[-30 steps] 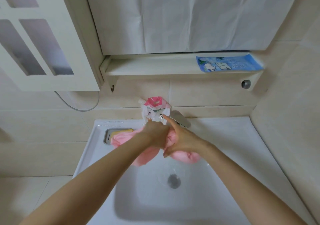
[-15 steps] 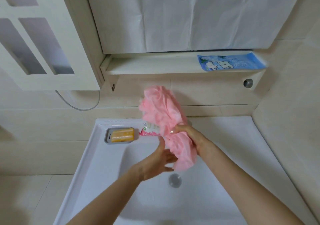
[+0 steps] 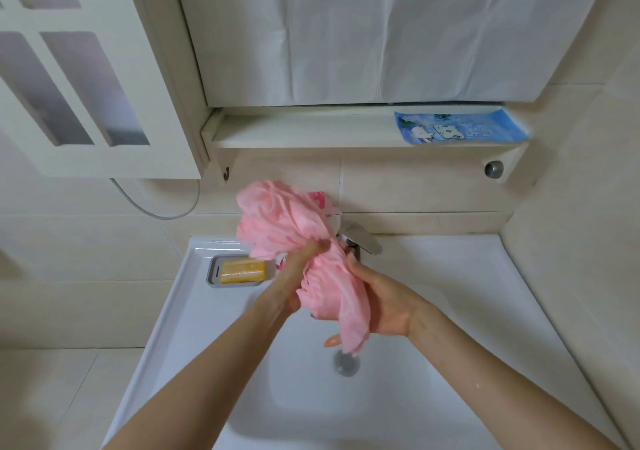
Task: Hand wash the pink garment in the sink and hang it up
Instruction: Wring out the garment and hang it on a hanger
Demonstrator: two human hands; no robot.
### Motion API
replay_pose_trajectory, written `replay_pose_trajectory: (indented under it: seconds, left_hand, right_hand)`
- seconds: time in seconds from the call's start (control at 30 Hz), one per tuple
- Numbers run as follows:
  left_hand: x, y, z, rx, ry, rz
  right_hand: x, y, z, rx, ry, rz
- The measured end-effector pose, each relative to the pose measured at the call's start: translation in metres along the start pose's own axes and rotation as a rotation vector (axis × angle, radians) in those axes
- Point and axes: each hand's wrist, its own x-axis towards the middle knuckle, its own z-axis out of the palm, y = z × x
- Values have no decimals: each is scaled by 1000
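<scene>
Both hands are clamped on the pink garment (image 3: 277,222), which is held up in the air over the sink (image 3: 194,276), not down in the basin. The left hand (image 3: 298,276) has its fingers curled tight round the middle of the cloth, squeezing it into a narrow neck. The right hand (image 3: 388,302) sits right against it on the other side, palm turned up, with the lower part of the cloth lying across the palm and the thumb folded over it, so that's a hold too, just a looser one.

Above the grip the fabric puffs out into a big crumpled bunch. Below it a tail hangs off the right palm and ends just over the drain (image 3: 346,363), without touching it as far as one can tell.

Directly behind the grip is the chrome faucet (image 3: 362,240), and behind the puffed-up part a pink and white pouch (image 3: 323,201) peeks out, mostly hidden. Off to the left-hand side of the grip, on the sink's back edge, there's a grey soap dish (image 3: 213,271) with an orange-yellow soap bar (image 3: 242,271) in it.

Higher up behind the grip runs a shelf (image 3: 304,134), with a blue packet (image 3: 460,127) lying on its far right end, and a white sheet (image 3: 346,33) hanging above that.
</scene>
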Motion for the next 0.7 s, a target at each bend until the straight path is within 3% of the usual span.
replay_pose_trajectory:
  seconds: [0.1,0.17,0.23,0.3,0.4,0.53,0.7]
  left_hand:
    - [13,14,-13,-56,144,108]
    - [16,15,-14,-34,169,159]
    - [14,8,-11,11,184,149]
    - [10,2,-6,58,183,121]
    - [7,0,1,192,198,140]
    - [1,5,6,421,112,241]
    - [-12,18,13,639,-67,236]
  right_hand:
    - [2,43,-9,228,125,109]
    - [6,64,0,482,82,122]
    - [10,59,14,704,68,-10]
    - [14,33,16,757,149,-180]
    - [15,5,13,423,99,-332]
    - [21,5,23,-121,198,-319]
    - [14,-3,27,-197,153,-191]
